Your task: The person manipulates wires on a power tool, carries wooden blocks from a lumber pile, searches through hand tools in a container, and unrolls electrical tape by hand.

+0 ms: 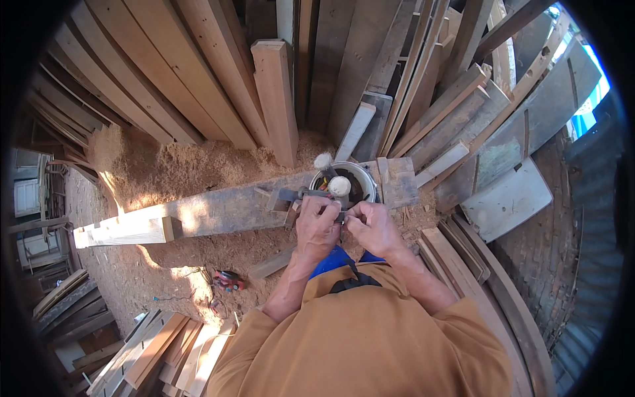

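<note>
My left hand [316, 228] is closed, its fingers curled at the near edge of the plank bench [221, 212]. Close on its right, my right hand [374, 228] is closed too, thumb and finger pinched together. A small dark piece [341, 216] shows between the two hands; what it belongs to is mostly hidden by my fingers. Just beyond them stands a round white bucket [374, 192] with several tools in it. Two pale rounded knobs [339, 186] stick up at the bucket. A dark block [282, 198] lies left of my left hand.
A squared timber [126, 233] lies on the bench's left end. On the sawdust-covered floor sits a red power tool [228, 280] with a cord. Tall boards [165, 66] lean along the far side, with more boards [479, 284] on my right. A wood pile [165, 347] lies lower left.
</note>
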The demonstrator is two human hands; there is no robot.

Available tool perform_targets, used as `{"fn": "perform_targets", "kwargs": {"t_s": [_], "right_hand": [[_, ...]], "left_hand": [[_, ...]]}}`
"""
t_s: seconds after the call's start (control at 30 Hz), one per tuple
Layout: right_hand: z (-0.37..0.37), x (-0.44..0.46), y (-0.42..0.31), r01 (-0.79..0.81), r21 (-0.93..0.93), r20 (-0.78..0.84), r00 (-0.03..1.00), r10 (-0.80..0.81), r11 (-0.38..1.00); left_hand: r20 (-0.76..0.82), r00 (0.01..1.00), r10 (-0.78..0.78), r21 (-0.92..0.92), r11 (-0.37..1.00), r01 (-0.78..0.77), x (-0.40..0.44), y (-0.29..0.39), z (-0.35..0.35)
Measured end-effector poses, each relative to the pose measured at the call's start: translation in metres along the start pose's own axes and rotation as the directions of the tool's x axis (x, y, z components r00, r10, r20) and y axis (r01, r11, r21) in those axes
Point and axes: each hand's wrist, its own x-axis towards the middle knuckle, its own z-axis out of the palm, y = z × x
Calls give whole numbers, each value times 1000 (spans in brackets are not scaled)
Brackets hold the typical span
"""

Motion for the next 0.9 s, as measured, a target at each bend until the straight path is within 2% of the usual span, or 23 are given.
{"fn": "perform_targets", "kwargs": {"t_s": [0.2,0.3,0.4,0.5,0.6,0.67,0.7,0.8,0.9], "right_hand": [[1,-7,-23,32,-325,-40,998,-48,945],[8,-7,-22,67,-426,-56,993,-100,902],[12,-5,-15,73,-423,-49,994,-103,903],[15,-2,0,167,-302,-62,979,-194,939],[14,2,13,227,-40,-47,972,-228,973],[11,-1,11,102,137,10,995,-104,985],[9,-3,8,34,222,47,998,-46,974],[3,-9,-6,-43,269,80,997,22,962],[3,-10,-7,-9,181,22,1000,5,983]], "left_hand": [[26,1000,4,11,1000,-5,-3,1,0],[-5,1000,6,9,1000,-6,-4,2,1],[-51,999,-9,-22,1000,8,-4,4,2],[-89,995,-33,-76,997,26,-6,0,5],[-125,988,-86,-143,987,68,-9,-6,10],[-131,976,-174,-200,969,146,-10,-5,11],[-127,977,-169,-192,971,143,-10,-6,10],[-114,983,-144,-164,979,125,-8,-9,7],[-88,992,-90,-114,990,80,-6,-8,7]]}}
